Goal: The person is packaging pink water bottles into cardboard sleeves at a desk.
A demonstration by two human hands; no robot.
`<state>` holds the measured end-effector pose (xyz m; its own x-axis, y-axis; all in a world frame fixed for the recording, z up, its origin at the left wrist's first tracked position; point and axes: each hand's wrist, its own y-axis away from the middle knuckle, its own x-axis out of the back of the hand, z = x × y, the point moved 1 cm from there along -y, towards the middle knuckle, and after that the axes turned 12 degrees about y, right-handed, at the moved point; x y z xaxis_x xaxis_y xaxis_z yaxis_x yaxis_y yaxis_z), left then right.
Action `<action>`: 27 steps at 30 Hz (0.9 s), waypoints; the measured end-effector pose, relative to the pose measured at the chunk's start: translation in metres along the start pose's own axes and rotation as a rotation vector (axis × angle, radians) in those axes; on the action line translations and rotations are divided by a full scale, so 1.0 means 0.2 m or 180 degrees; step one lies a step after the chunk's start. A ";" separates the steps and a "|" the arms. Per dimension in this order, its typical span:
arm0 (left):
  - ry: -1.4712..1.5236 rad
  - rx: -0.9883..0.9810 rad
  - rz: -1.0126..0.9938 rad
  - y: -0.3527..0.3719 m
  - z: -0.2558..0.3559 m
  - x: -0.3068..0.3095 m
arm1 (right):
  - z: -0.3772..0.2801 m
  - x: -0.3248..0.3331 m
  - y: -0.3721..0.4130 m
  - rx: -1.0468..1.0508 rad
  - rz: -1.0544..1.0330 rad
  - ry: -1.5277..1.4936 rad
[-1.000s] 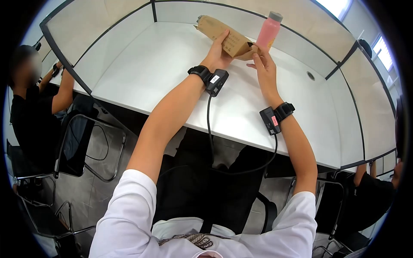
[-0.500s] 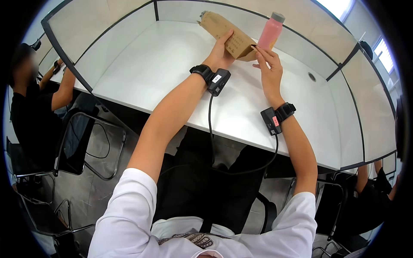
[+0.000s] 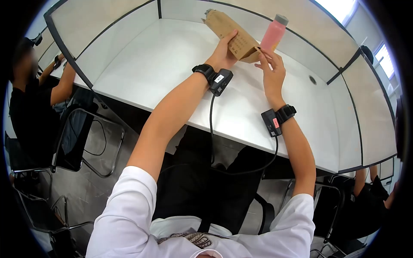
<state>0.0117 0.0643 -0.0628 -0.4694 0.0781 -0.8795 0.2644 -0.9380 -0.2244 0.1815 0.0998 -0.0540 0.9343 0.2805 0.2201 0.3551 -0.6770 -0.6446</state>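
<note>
A long brown cardboard box [image 3: 230, 32] with printed lines on its side is held above the desk, slanting from upper left to lower right. My left hand [image 3: 223, 52] is wrapped round its underside, thumb on the printed face. At the box's near right end, my right hand [image 3: 272, 66] has thumb and index finger closed on the edge of a flap. Something grey shows at the far left end, too small to make out. Just behind my right hand stands a pink bottle [image 3: 274, 34] with a grey cap.
The white desk [image 3: 172, 73] is enclosed by low partition panels [image 3: 112, 30]. Black devices with cables are strapped to both my wrists. A person in black [image 3: 34, 107] sits to the left, another [image 3: 365, 202] at the right edge. A round cable hole [image 3: 312, 80] is at the right.
The view has shifted slightly, so the scene sits a little differently in frame. Both hands keep their hold on the box, with hardly any other movement.
</note>
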 end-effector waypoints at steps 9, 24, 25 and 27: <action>-0.0164 0.0000 0.0009 0.02 0.00 -0.02 | 0.05 0.00 -0.01 -0.0503 -0.0006 -0.0379; -0.0201 0.0418 -0.0229 0.00 -0.01 0.00 | 0.03 0.00 0.00 -0.0098 -0.0094 -0.0156; -0.0200 0.0473 -0.0245 0.00 -0.01 0.00 | 0.02 0.00 0.00 -0.0092 -0.0171 -0.0188; -0.0192 0.0573 -0.0319 -0.02 0.00 0.01 | 0.00 0.00 0.00 -0.0082 -0.0307 -0.0276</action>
<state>0.0099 0.0677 -0.0633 -0.5368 0.1586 -0.8287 0.0615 -0.9722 -0.2260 0.1820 0.0992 -0.0543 0.8899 0.4021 0.2153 0.4448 -0.6610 -0.6044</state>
